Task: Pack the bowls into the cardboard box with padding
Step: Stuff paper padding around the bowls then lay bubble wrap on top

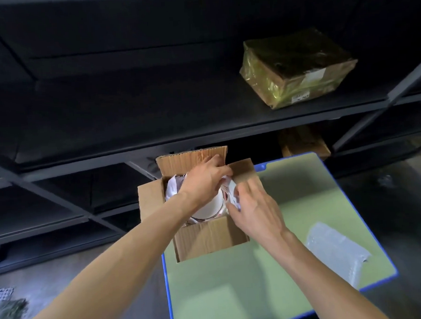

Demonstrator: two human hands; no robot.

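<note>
Corrugated cardboard box (208, 237), paper padding (173, 189) (bowl (211, 205) seemingly glossy).
</note>
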